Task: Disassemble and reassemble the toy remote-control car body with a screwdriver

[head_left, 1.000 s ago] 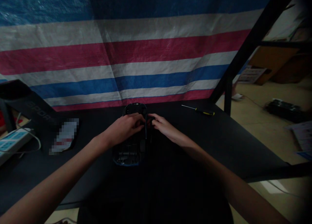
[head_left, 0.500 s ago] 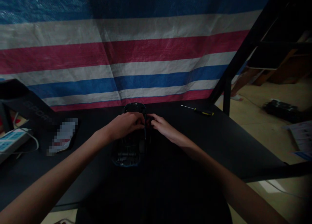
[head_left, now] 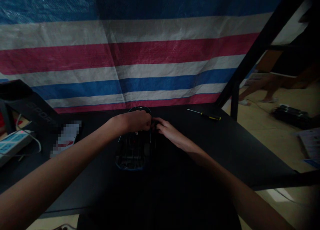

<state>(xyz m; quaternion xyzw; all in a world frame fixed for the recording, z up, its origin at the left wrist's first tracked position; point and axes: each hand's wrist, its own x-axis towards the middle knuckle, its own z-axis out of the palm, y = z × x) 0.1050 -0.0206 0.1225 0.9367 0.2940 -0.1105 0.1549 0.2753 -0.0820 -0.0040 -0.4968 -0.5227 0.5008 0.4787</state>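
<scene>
A dark toy car (head_left: pixel 132 153) with its inner frame and wheels exposed lies lengthwise in front of me on the black table. Over its far half is my left hand (head_left: pixel 140 120), with the fingers curled closed near the right edge; what they pinch is hidden. My right hand (head_left: pixel 165 128) is at the car's right side, its thumb and fingers bent around a dark part of that edge. Poor light hides the details under both hands. To the right lies a screwdriver (head_left: pixel 211 116) with a black and yellow handle.
A blurred-out flat object (head_left: pixel 67 136) and a white power strip (head_left: pixel 15 143) with a cable are on the left. Behind the table (head_left: pixel 240 153) hangs a striped tarp (head_left: pixel 160 53). A dark frame post (head_left: pixel 235 99) rises at right; beyond it stands a person (head_left: pixel 282 76).
My left hand has moved slightly up and right, its fingers now curled tighter at the car's edge. My right hand has hardly moved. The view has shifted a little.
</scene>
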